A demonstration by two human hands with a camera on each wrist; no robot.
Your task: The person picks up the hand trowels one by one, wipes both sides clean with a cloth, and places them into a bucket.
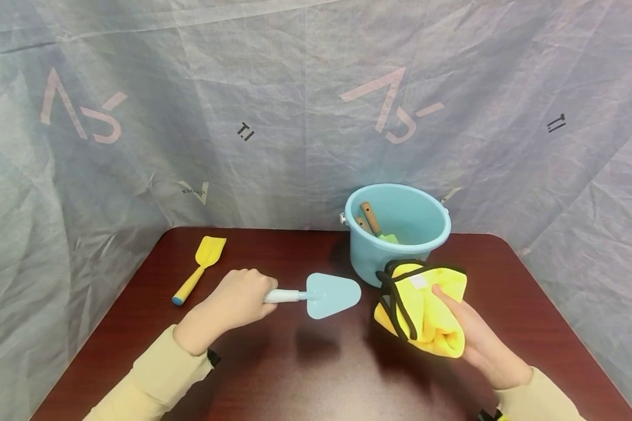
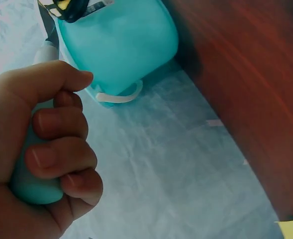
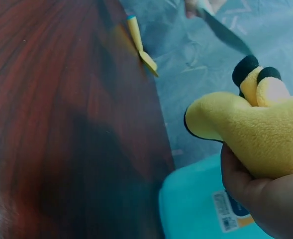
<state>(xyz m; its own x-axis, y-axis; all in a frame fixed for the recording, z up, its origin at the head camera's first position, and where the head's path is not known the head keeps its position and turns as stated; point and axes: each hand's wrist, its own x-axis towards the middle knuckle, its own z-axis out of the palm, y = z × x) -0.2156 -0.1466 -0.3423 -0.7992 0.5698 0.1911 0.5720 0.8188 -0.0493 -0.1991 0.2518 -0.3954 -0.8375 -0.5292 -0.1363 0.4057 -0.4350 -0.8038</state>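
My left hand has its fingers wrapped around the pale handle of a small garden trowel. The trowel's light blue blade points right, held over the table. In the left wrist view the handle's rounded end shows below the curled fingers. My right hand grips a folded yellow cloth with black edging, thumb on top. From the head view, the cloth overlaps the lower front of a light blue bucket. In the right wrist view the plush cloth hides most of the fingers.
Inside the bucket lean tools with wooden handles, one showing a green end. A yellow toy shovel with a blue handle tip lies at the table's left. Behind the dark red table hangs a grey printed sheet.
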